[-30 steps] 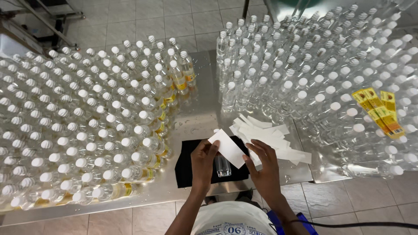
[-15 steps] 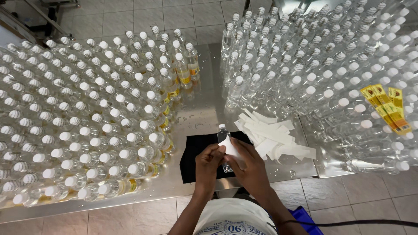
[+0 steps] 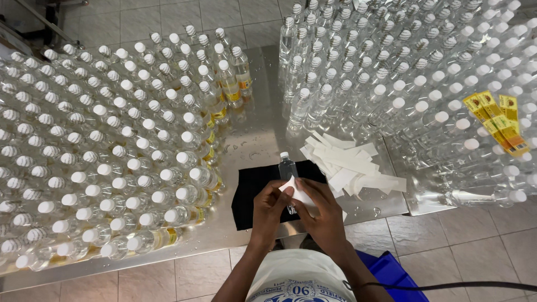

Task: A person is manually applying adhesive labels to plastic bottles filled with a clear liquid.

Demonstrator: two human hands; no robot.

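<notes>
A small clear bottle [image 3: 287, 166] with a white cap lies on a black cloth [image 3: 254, 187] on the steel table [image 3: 260, 134]. My left hand [image 3: 269, 207] and my right hand [image 3: 320, 210] meet over the bottle's lower half. Together they press a white paper label [image 3: 296, 190] against it. The bottle's base is hidden under my fingers.
A heap of white paper strips [image 3: 349, 165] lies right of the cloth. Several labelled capped bottles [image 3: 112, 151] crowd the left of the table, several unlabelled ones [image 3: 403, 67] the right. Yellow label strips [image 3: 498, 120] rest on those caps. A blue bin [image 3: 391, 271] stands on the floor.
My hands carried the white label down from above the cloth onto the bottle. They have closed around it, and the view has shifted slightly.
</notes>
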